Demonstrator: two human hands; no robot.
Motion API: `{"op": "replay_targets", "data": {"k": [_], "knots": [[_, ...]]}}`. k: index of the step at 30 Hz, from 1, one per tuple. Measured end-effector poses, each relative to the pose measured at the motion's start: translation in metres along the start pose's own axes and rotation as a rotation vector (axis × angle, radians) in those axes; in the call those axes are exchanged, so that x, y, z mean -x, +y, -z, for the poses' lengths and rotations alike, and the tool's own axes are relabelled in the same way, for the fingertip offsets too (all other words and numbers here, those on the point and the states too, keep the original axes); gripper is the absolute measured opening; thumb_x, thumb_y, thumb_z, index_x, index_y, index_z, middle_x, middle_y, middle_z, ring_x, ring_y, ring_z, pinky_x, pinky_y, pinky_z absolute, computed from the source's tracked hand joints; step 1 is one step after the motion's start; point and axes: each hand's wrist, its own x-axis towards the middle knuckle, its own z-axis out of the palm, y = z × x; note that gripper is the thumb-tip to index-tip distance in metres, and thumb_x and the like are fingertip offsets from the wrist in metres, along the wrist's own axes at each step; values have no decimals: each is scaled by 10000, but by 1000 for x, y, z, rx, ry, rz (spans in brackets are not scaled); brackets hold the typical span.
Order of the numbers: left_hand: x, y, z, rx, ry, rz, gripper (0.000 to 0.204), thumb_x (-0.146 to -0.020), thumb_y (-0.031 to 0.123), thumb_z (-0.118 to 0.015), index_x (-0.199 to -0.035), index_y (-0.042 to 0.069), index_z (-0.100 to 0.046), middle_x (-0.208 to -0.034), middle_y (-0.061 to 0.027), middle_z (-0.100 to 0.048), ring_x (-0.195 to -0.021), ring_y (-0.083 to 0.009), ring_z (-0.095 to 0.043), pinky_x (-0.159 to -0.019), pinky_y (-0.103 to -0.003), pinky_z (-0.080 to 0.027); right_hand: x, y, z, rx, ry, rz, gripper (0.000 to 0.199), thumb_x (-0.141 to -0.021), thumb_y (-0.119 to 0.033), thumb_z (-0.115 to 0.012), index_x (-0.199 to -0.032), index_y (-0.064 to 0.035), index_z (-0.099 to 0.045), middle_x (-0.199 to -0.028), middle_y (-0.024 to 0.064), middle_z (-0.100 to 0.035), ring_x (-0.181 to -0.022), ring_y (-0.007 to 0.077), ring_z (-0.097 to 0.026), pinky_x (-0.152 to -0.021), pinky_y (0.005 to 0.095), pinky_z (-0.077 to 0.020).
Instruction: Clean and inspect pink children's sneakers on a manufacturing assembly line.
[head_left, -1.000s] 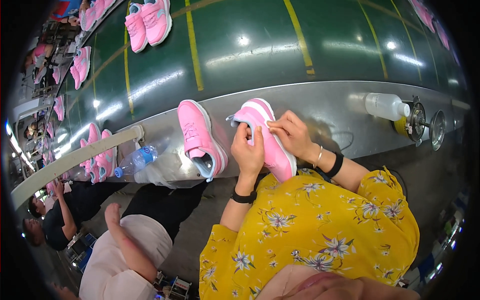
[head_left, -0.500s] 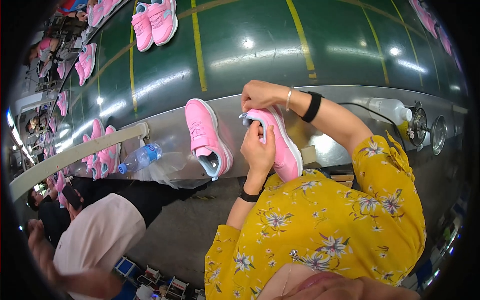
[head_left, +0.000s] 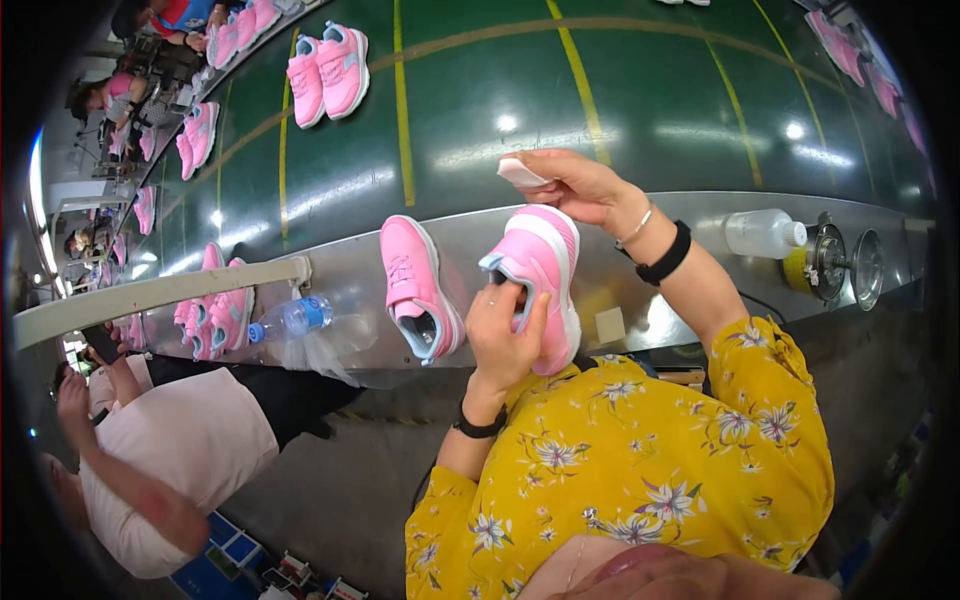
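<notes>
My left hand grips a pink sneaker, its fingers inside the shoe opening and its thumb on the outside. The sneaker is tilted, with its pale sole turned toward the right. Beyond its far end, my right hand pinches a small white pad, held apart from the shoe. Left of the held sneaker, a second pink sneaker stands on the metal ledge, its opening toward me. The insides of both shoes are mostly in shadow.
A green belt with yellow lines runs beyond the ledge and carries pairs of pink sneakers. A water bottle on plastic, a pale block, a white bottle and a metal dispenser stand along the ledge. A co-worker is at left.
My right hand has moved from the shoe's opening up and to the right, and the white pad now shows in it. The held sneaker has turned more upright. The co-worker at left has shifted.
</notes>
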Motion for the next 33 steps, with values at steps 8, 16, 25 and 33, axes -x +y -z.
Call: {"op": "replay_targets", "data": {"k": [8, 16, 25, 33], "knots": [[1, 18, 6, -266, -121, -465, 163, -773, 54, -774, -867, 57, -641, -772, -82, -630, -710, -272, -602, -675, -401, -431, 59, 1, -9, -437, -32, 125, 209, -989, -211, -652, -1064, -19, -613, -805, -9, -484, -632, 47, -341, -504, 184, -290], [5, 8, 13, -533, -164, -657, 195, -797, 110, -645, -987, 90, -685, -913, -61, -676, -927, -225, -630, -955, -423, -417, 95, 13, -1, -401, 38, 248, 247, -986, -247, -657, -1070, -19, -612, -793, -15, -472, -638, 63, -332, -516, 190, -299], [49, -43, -12, -605, -336, -666, 286, -812, 136, -610, -1086, 139, -691, -1038, -46, -653, -1032, -205, -617, -1020, -389, -415, 120, 83, 27, 62, 384, 203, 305, -981, -232, -663, -1187, -7, -682, -919, -24, -623, -705, 31, -424, -557, 196, -320], [81, -61, -32, -666, -404, -726, 351, -834, 172, -558, -1162, 129, -675, -1007, -19, -639, -1018, -157, -606, -1003, -330, -422, 155, 137, 19, 1062, 698, 553, 163, -888, -47, -703, -1041, -51, -758, -872, 53, -619, -747, 132, -571, -626, 249, -445]]}}
